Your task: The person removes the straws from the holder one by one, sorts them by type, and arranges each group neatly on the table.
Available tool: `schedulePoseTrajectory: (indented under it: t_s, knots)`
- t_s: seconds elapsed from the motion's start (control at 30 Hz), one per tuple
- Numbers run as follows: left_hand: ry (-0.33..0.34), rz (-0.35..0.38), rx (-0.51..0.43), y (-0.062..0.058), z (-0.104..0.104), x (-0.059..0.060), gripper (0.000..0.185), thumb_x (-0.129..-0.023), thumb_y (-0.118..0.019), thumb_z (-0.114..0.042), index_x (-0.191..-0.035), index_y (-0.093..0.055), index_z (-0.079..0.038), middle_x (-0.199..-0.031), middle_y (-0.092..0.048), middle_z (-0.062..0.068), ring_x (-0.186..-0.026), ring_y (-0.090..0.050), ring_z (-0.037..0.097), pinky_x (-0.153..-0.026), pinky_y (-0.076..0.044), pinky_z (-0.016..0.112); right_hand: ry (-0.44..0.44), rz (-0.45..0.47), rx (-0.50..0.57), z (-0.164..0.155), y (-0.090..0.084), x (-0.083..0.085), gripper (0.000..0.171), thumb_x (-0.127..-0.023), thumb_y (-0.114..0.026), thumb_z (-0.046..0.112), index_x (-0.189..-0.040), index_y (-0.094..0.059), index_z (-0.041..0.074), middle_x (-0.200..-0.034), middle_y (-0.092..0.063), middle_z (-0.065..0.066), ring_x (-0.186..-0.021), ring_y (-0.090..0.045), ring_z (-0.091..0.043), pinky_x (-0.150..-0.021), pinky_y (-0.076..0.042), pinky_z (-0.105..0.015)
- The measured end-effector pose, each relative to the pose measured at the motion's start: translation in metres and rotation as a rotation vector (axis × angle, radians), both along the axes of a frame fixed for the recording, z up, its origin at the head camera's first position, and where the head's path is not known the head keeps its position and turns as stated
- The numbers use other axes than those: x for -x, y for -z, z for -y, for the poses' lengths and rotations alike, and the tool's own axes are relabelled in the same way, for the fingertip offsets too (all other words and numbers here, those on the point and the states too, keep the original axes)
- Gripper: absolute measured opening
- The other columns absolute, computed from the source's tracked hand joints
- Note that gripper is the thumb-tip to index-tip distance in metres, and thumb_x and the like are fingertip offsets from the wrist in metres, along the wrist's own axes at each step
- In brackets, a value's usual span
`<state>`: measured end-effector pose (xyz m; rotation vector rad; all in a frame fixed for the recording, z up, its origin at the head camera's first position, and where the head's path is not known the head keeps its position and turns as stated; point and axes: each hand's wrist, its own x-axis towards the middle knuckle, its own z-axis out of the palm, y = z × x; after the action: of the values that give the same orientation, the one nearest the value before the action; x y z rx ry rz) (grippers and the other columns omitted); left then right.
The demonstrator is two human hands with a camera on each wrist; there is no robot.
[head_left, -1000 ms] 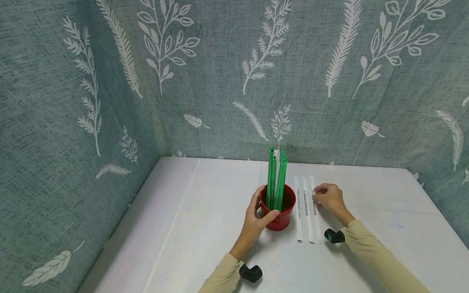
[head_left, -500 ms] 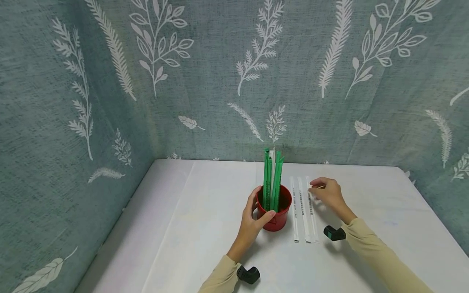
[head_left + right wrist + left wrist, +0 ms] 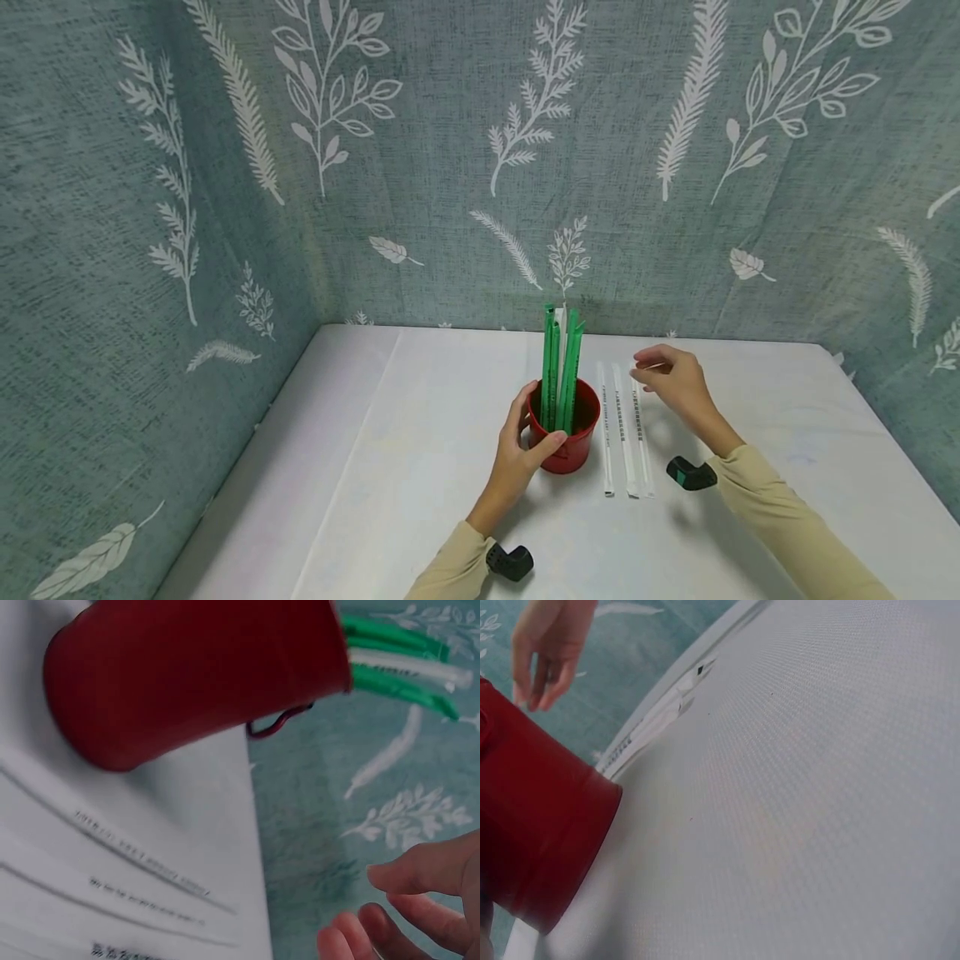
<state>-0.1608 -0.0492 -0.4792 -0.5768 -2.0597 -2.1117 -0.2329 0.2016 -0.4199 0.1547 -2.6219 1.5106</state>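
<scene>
My left hand (image 3: 517, 450) holds the small red bucket (image 3: 573, 457) by its near left side, thumb at the rim. Several slim green wrapped sticks (image 3: 570, 375) and a white one (image 3: 561, 321) stand in the bucket. To its right, three slim white wrapped sticks (image 3: 623, 433) with printed lettering lie side by side on the table. Over their far ends hovers my right hand (image 3: 675, 379), its fingers loosely bent. In the right wrist view, thumb and fingers (image 3: 420, 870) are apart with nothing between them. Whether the wrappers contain straws or chopsticks is hidden.
The white-covered table (image 3: 420, 467) meets a green-grey leaf-patterned cloth (image 3: 450, 150) at the back and left. A handle loop (image 3: 277, 724) projects from the bucket's side. A black wrist camera (image 3: 510, 562) sits by each sleeve.
My right hand has lifted off the rightmost white stick and moved slightly away from me. That stick stays on the table. The left hand keeps its hold on the bucket.
</scene>
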Motion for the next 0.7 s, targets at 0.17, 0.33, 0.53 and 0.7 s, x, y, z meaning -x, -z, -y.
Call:
schedulePoseTrajectory:
  t_s: [0.17,0.33,0.53,0.7]
  knots:
    - [-0.007,0.005,0.016,0.015,-0.001,0.008,0.069,-0.088,-0.064,-0.020,-0.148,-0.029,-0.022,-0.146,-0.037,-0.005,-0.130,-0.036,0.020,-0.104,-0.030,0.051,-0.015,-0.039,0.011,0.005,-0.011,-0.003,0.026,-0.087,-0.068,0.011,-0.109,-0.063,-0.001,-0.104,-0.064,-0.020,-0.078,-0.062,-0.010,-0.067,-0.055,-0.029]
    - [0.005,0.004,0.012,0.007,0.000,0.003,0.068,-0.088,-0.064,-0.018,-0.147,-0.029,-0.019,-0.144,-0.039,0.001,-0.130,-0.037,0.023,-0.103,-0.031,0.053,-0.035,-0.072,0.019,0.012,-0.022,-0.006,0.027,-0.087,-0.068,0.013,-0.109,-0.063,-0.001,-0.104,-0.063,-0.018,-0.085,-0.062,-0.018,-0.068,-0.054,-0.028]
    - [0.014,0.007,0.015,-0.015,0.001,-0.008,0.068,-0.088,-0.063,-0.016,-0.147,-0.029,-0.009,-0.144,-0.039,0.007,-0.130,-0.037,0.026,-0.103,-0.030,0.054,-0.049,-0.124,0.023,0.020,-0.034,-0.010,0.026,-0.087,-0.068,0.014,-0.109,-0.063,0.000,-0.103,-0.064,-0.018,-0.089,-0.062,-0.025,-0.066,-0.053,-0.022]
    - [0.009,0.010,0.023,-0.019,0.001,-0.009,0.066,-0.088,-0.062,-0.015,-0.146,-0.030,-0.010,-0.144,-0.039,0.005,-0.130,-0.037,0.024,-0.103,-0.031,0.053,-0.064,-0.164,0.056,0.027,-0.042,-0.013,0.025,-0.086,-0.069,0.011,-0.108,-0.063,0.001,-0.102,-0.065,-0.018,-0.085,-0.062,-0.019,-0.065,-0.053,-0.022]
